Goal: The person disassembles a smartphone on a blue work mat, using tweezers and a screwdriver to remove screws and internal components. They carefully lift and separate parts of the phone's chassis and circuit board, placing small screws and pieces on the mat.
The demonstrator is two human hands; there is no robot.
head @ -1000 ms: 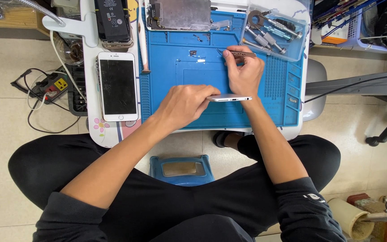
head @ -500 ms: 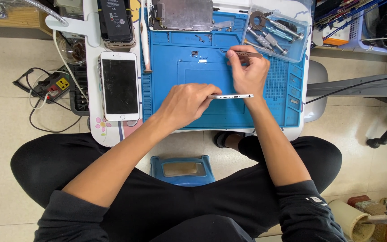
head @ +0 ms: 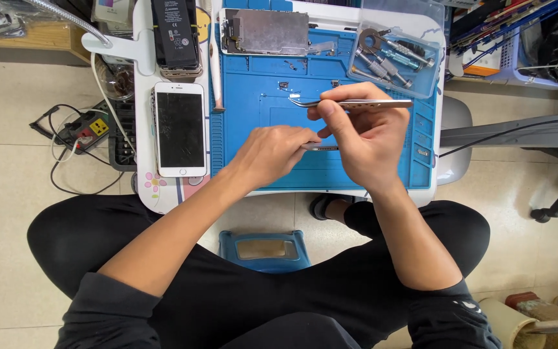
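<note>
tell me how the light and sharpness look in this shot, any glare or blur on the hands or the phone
Head view: light is even and soft, with only faint shadows under the hands on the blue mat. The white phone has a dark screen with slight reflections, no strong glare. The left hand, right hand and tweezers are sharp, without motion blur. The wide lens bends the edges a little.

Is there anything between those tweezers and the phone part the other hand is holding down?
Nothing visible. The right hand holds the tweezers just above the thin phone part, which the left hand pins on the blue mat. Only bare mat lies between.
</note>
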